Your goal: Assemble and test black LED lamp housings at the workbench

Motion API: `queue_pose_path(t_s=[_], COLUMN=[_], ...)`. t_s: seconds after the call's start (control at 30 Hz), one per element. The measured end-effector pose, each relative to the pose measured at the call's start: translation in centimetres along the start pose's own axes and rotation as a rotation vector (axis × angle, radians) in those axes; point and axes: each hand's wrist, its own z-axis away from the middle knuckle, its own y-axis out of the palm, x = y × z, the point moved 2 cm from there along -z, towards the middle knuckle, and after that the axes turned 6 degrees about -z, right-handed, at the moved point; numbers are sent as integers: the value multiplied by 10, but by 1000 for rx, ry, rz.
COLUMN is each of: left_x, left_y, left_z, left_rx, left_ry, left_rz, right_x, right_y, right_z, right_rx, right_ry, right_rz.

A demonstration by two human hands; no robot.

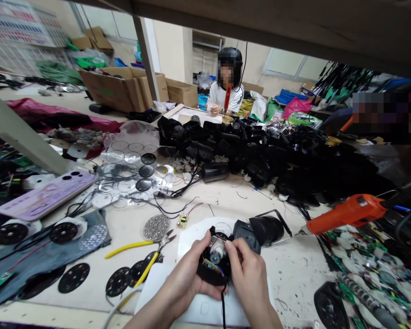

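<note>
The left hand [192,269] cradles a black housing [208,275] over the near middle of the worktop [289,278]. The right hand [249,265], fingers drawn narrow, touches its right rim; I cannot tell whether it pinches anything. Good handling here means a steady left hold, light fingertip pressure, and the black cord [223,304] kept slack.
</note>
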Motion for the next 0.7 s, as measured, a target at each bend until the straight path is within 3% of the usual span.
queue_pose_path(t_s=[0.23, 0.7], left_x=[1, 1], left_y=[0, 0], left_z=[3, 4], left_rx=[15, -25], left_ry=[109, 55], left_rz=[-76, -44], right_x=[0, -1], right_y=[0, -1], right_z=[3, 3], right_rx=[-3, -9], right_ry=[3, -1], right_rz=[-28, -46])
